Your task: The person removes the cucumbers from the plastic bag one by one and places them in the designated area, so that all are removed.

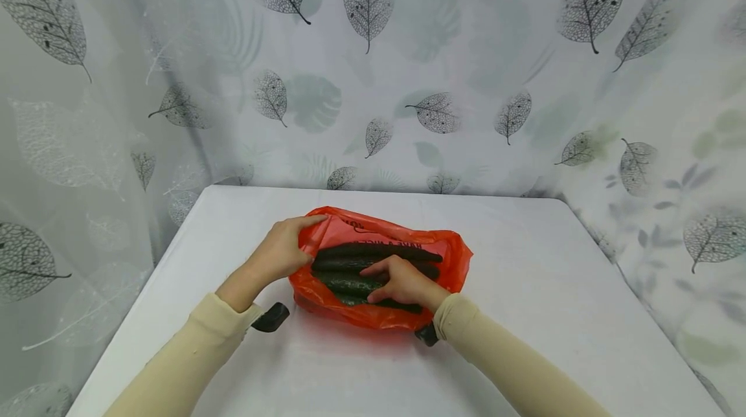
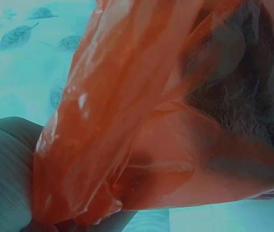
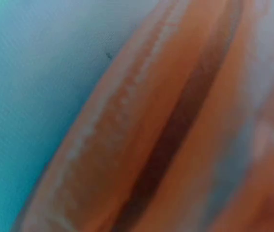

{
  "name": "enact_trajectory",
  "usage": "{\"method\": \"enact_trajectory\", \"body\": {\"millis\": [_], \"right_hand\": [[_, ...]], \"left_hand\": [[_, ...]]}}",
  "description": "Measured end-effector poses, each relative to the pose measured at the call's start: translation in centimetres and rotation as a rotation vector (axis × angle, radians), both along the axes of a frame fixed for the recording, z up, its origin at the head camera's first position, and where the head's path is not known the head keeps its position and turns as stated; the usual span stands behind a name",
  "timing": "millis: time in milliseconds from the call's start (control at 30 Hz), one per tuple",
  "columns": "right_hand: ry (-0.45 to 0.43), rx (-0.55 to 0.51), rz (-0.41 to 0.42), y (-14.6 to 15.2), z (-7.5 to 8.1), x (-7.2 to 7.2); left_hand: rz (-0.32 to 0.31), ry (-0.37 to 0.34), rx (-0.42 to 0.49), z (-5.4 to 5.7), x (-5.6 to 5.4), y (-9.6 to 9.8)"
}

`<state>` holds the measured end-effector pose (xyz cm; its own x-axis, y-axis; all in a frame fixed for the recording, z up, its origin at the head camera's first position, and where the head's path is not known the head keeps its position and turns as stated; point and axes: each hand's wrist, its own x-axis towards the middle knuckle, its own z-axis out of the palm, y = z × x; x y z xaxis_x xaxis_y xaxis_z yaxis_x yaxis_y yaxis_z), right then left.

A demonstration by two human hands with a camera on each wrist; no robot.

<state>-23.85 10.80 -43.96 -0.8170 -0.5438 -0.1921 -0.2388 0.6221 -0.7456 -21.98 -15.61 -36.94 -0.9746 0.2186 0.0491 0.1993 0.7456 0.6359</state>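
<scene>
A red plastic bag (image 1: 460, 261) lies with its mouth spread wide, black lettering showing on its far inner wall. Several long dark green cucumbers (image 1: 344, 282) lie side by side inside. At the bag's left end, my left hand (image 1: 282, 250) grips the rim, index finger along the far edge and thumb lower down; crumpled red film covers part of that hand in the left wrist view. My right hand (image 1: 403, 282) reaches over the near rim into the bag, thumb and index finger spread apart over the cucumbers. Its other fingers are hidden. Blurred red film fills much of the right wrist view.
The bag rests on a white-covered table (image 1: 513, 236). Behind and at both sides hangs a pale curtain (image 1: 402, 74) printed with leaves. A black wrist camera (image 1: 271, 318) sits under the left cuff, and another black device (image 1: 427, 334) under the right, close to the bag.
</scene>
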Motion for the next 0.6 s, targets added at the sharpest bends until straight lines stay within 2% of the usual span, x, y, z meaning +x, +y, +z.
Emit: {"method": "enact_trajectory", "body": {"millis": [333,600], "right_hand": [[0.023,0.038,0.023,0.12,0.01,-0.16],[0.009,0.033,-0.004,0.01,0.02,0.06]], "left_hand": [[-0.014,-0.001,-0.004,0.17,-0.13,0.13],[-0.008,-0.025,-0.018,0.19,-0.08,0.17]]}}
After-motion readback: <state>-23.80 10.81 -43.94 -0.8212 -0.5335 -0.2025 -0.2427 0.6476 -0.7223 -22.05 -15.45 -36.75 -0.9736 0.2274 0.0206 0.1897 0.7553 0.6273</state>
